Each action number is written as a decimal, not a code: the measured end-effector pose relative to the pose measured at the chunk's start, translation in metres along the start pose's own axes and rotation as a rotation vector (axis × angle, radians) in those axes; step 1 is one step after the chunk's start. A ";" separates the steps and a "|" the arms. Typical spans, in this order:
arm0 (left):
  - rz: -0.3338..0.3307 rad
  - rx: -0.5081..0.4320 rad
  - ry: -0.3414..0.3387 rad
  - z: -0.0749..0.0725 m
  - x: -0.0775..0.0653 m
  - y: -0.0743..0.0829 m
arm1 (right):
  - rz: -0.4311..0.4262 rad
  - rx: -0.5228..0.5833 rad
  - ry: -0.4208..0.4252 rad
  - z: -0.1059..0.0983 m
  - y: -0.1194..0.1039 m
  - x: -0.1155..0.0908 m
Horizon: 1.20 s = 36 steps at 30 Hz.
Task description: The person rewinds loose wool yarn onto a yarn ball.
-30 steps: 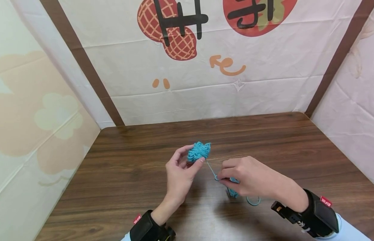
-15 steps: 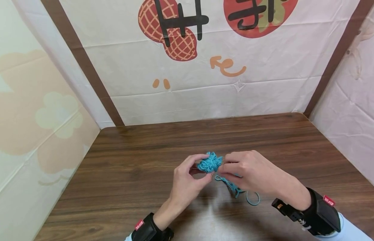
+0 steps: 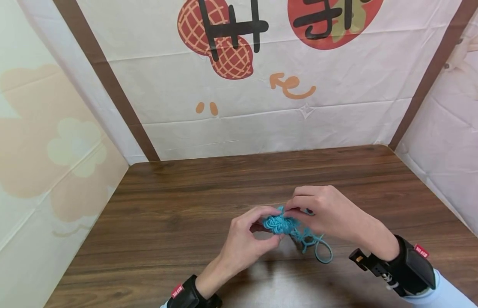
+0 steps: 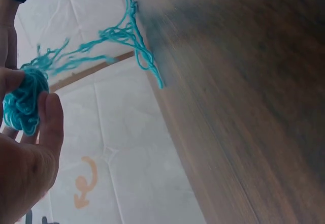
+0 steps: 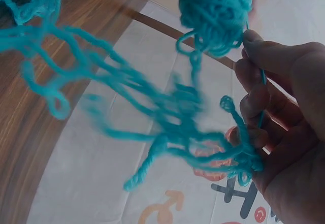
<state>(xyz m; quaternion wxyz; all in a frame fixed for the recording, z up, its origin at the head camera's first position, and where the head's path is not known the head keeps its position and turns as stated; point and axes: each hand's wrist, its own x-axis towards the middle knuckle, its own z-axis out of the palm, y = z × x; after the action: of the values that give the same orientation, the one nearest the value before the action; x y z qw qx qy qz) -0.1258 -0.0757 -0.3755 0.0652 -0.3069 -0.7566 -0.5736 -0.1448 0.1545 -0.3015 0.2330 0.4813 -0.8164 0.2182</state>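
Between the thumb and fingers of my left hand (image 3: 242, 235) is a small wound ball of turquoise yarn (image 3: 276, 223). In the left wrist view, the yarn ball (image 4: 24, 102) sits at the left edge, gripped by the fingertips. My right hand (image 3: 328, 211) is close beside it on the right. The right wrist view shows its thumb and index finger pinching a thin strand at the ball's side, while more tangled yarn (image 5: 177, 107) hangs from the lower fingers. Loose loops of yarn (image 3: 306, 238) trail below the right hand.
A brown wood-grain table (image 3: 177, 205) lies beneath both hands. One round loop of yarn (image 3: 324, 260) is at the right end of the tangle. White printed cloth (image 3: 262, 124) stands behind the table and on both sides.
My left hand has moved right and toward me with the yarn ball, closing the gap to the right hand. The right hand has shifted slightly up, and the straight strand between them has disappeared from view.
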 end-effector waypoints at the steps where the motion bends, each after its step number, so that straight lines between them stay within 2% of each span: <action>1: -0.002 -0.007 -0.006 0.000 0.000 0.000 | 0.005 0.006 0.000 0.000 0.001 0.000; 9: 0.019 -0.034 -0.057 -0.001 -0.005 0.001 | 0.054 0.068 0.008 0.000 0.008 -0.003; 17: 0.122 -0.036 -0.076 0.000 -0.007 0.001 | 0.092 0.107 0.022 -0.001 0.015 -0.004; 26: 0.152 -0.038 -0.102 0.001 -0.010 0.001 | 0.096 0.115 0.036 -0.002 0.024 -0.005; 36: 0.144 -0.063 -0.137 0.001 -0.013 0.003 | 0.122 0.126 0.080 -0.001 0.034 -0.007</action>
<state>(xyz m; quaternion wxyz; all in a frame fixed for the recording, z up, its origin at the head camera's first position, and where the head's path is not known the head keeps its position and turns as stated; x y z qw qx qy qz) -0.1133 -0.0795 -0.3793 0.0449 -0.4008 -0.7169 -0.5687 -0.1715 0.1751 -0.3096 0.2210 0.4355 -0.8189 0.3016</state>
